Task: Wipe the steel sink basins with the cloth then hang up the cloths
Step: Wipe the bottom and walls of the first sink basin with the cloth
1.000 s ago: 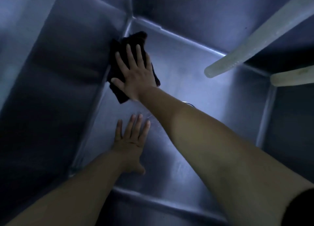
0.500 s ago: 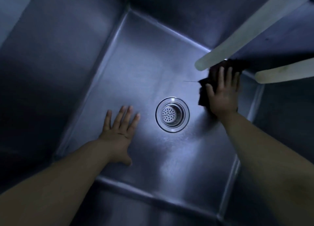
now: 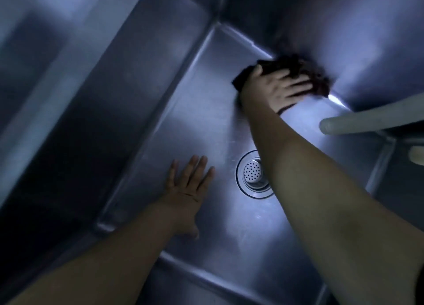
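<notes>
I look down into a deep steel sink basin (image 3: 197,112). My right hand (image 3: 273,88) presses a dark cloth (image 3: 305,72) flat against the basin floor where it meets the far wall, fingers straight and spread over the cloth. The cloth is bunched and blurred at its far edge. My left hand (image 3: 187,190) rests flat on the basin floor left of the round drain strainer (image 3: 253,174), fingers straight, holding nothing. My right forearm crosses over the drain's right side.
A pale faucet spout (image 3: 367,119) juts in from the right above the basin. A second pale tube end (image 3: 417,154) shows at the right edge. Steep steel walls close the basin on the left and far sides.
My right hand slid the cloth from the far left corner to the right under the spout, then back left along the far wall. My left hand stayed flat on the floor.
</notes>
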A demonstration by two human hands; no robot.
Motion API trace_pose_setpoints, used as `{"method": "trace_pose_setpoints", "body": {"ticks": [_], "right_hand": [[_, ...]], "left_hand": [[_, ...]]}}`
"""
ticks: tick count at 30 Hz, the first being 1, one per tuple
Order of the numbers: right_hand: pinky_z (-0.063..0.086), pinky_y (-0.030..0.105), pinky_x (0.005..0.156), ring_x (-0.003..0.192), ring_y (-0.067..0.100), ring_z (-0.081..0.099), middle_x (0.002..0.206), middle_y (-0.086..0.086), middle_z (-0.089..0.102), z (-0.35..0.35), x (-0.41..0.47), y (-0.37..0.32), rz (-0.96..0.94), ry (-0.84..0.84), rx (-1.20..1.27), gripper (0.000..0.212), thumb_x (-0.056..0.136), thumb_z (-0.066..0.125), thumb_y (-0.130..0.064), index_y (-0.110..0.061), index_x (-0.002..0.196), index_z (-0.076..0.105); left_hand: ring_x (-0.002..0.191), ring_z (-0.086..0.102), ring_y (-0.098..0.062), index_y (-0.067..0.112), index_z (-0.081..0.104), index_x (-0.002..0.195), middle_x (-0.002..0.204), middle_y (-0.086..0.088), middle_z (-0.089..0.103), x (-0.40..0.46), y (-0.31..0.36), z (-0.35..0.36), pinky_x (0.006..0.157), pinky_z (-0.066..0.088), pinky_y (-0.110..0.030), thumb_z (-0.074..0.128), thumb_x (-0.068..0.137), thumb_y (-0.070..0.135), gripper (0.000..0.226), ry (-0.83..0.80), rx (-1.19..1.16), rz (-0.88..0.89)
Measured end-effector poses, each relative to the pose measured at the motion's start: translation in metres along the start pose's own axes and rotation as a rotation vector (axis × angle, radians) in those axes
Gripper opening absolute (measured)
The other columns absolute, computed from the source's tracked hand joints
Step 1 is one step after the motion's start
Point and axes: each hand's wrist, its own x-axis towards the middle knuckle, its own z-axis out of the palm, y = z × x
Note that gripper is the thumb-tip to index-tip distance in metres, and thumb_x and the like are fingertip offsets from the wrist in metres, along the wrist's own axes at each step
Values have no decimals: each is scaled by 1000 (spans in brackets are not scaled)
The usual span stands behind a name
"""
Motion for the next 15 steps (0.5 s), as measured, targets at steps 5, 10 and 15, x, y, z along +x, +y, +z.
{"method": "trace_pose_setpoints", "body": {"ticks": [5,10,15], "right_hand": [[0,58,115,140,50,7,152,32,13,10,-44,-61,-520,11,-88,74,89,31,-54,-7,146,29],[-2,50,118,145,37,0,157,20,11,7,-42,-55,-892,-10,-94,69,94,17,-49,-9,150,13],[3,50,118,146,34,2,158,14,11,9,-73,-4,-1161,-49,-169,67,94,22,-52,-17,151,15]], "left_hand": [[122,-53,-26,21,-52,124,130,-6,-60,-1,-1,3,96,-34,-59,74,47,57,152,23,-19,11],[121,-53,-25,23,-53,122,128,-4,-61,1,-3,4,97,-33,-58,76,46,55,154,42,-6,13],[117,-56,-27,22,-59,114,121,-6,-65,3,-2,3,96,-33,-58,76,46,60,156,14,50,-24]]}}
